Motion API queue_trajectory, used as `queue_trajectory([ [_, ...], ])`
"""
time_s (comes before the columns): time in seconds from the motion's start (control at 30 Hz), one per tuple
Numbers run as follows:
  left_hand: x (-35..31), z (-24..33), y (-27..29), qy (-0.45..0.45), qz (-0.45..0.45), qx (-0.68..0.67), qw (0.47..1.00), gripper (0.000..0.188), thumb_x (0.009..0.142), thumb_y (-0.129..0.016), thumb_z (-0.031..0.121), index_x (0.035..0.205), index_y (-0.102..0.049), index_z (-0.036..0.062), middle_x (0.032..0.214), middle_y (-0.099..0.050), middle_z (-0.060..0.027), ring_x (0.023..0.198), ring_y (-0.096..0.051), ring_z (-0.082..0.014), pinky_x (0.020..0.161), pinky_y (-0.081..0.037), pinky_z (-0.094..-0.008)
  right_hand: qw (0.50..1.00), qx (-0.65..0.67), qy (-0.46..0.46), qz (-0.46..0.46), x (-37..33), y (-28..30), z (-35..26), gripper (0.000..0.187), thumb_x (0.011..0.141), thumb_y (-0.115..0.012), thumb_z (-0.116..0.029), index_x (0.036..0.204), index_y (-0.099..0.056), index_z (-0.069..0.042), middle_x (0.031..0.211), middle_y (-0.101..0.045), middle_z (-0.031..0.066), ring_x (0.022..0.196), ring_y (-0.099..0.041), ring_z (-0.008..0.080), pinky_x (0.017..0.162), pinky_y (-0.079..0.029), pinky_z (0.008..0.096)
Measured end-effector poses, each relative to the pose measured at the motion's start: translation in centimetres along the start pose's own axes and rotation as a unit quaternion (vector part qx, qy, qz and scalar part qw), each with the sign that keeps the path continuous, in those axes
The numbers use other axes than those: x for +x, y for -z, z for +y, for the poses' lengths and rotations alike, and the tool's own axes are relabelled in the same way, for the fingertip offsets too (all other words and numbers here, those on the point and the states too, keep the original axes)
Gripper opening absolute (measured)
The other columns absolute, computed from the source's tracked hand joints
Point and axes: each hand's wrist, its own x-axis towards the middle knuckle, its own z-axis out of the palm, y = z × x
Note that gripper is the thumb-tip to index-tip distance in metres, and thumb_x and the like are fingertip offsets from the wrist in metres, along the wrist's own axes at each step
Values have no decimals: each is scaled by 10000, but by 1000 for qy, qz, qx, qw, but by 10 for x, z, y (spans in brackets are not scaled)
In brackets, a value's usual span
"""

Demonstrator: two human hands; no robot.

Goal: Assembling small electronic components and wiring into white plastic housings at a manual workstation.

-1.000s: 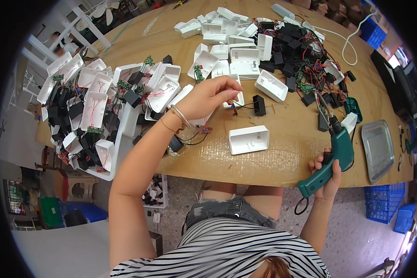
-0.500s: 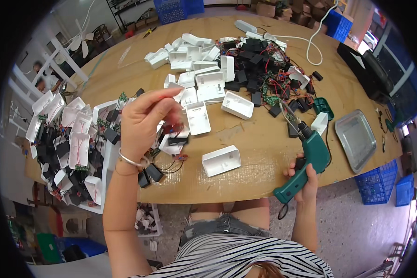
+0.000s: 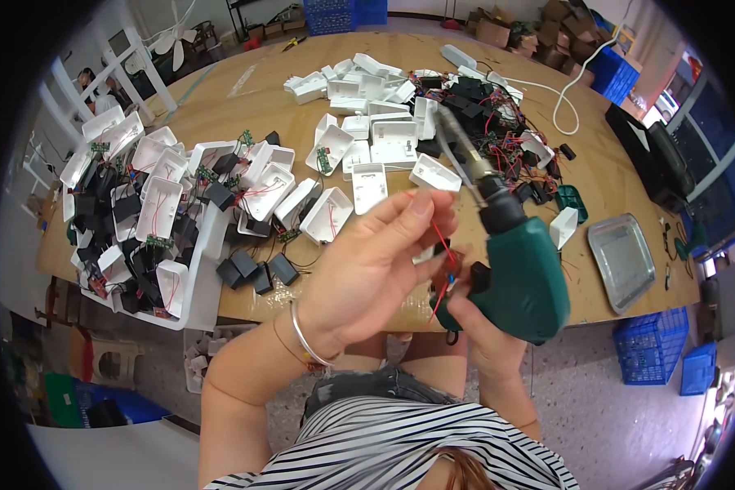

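In left hand [image 3: 367, 261], wire [image 3: 440, 233]; part-hidden.

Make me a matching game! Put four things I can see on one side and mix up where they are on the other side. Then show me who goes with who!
Things
1. green gun-shaped tool
2. lifted red wire
3. metal tray
4. silver bangle

Places
A. on the right side of the table
B. around the left wrist
C. in the right hand
D. at the thumb tip of the left hand

Right pairs: 1-C, 2-D, 3-A, 4-B
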Motion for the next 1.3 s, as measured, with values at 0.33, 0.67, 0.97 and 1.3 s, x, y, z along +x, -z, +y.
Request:
queue_trajectory([
  [0.33,-27,-46,36,-286,23,469,835,464,759,-614,68,1188,-469,-34,1130,-480,-108,1078,-461,-225,971,-341,-335,988,31,-34,146,-13,-13,-1,447,735,-582,85,1158,-456,13,967,-557,72,831,-562,143,734,-473,265],
  [0.67,-16,-48,23,-363,44,619,696,317,702,-698,65,1015,-665,99,865,-549,-34,813,-487,-180,735,-399,-278,990,-60,-36,126,-15,-23,6,343,754,-569,76,1084,-496,15,913,-568,56,793,-564,128,684,-469,235],
  [0.97,-16,-59,17,-219,85,370,899,136,828,-604,79,951,-617,25,899,-585,-49,831,-557,-123,728,-452,-237,983,12,-117,140,-13,-26,12,294,764,-615,20,1045,-533,0,941,-564,46,823,-555,109,689,-462,229],
  [1.3,-24,-48,26,-320,97,476,814,305,774,-646,60,1065,-576,-1,939,-575,-82,833,-571,-151,736,-457,-252,976,33,-166,135,-18,-26,17,261,768,-656,-58,1011,-576,-10,906,-601,30,782,-561,90,671,-462,232],
])
